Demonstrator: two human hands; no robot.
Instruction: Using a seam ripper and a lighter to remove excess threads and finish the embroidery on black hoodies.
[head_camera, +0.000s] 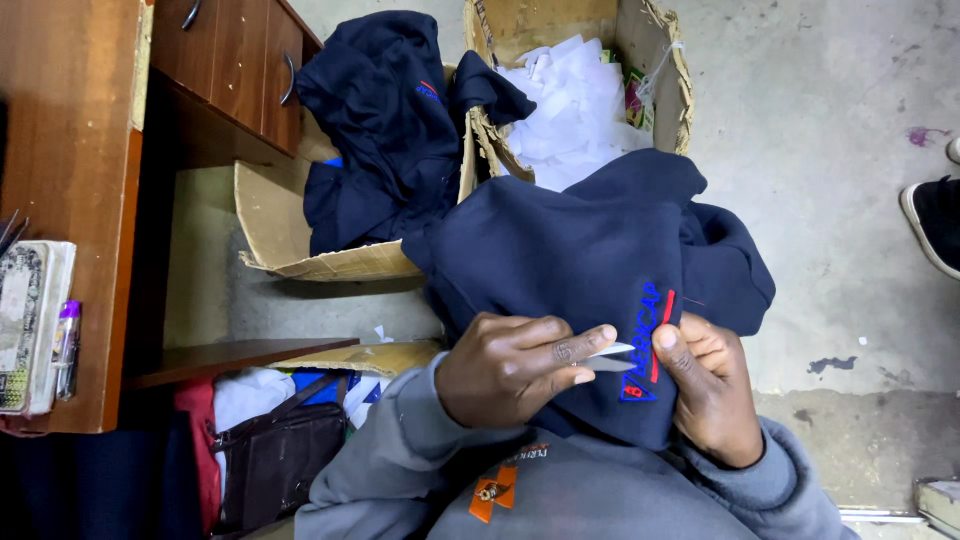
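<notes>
The navy sweatshirt lay bunched over the person's lap, and its embroidered logo — blue letters with a red stroke, run up the cloth almost vertically — served as the landmark for everything else. The left hand sat just left of the logo, curled closed around a small pale blade-like tool, probably a thread trimmer, pinched between thumb and forefinger. The tool's long axis ran nearly level, its tip aimed rightward and touching or all but touching the lower half of the logo; whether it met the stitching could not be told. The right hand lay just right of the logo, fingers folded shut on a fold of the sweatshirt, thumb pressed beside the red stroke — so the embroidery sat stretched between the two hands, the left being the one that carried the tool toward it.

Well above and left of the logo, a cardboard box held more navy garments, and a second carton directly above held white paper scraps. Far left of the logo stood a wooden desk.
</notes>
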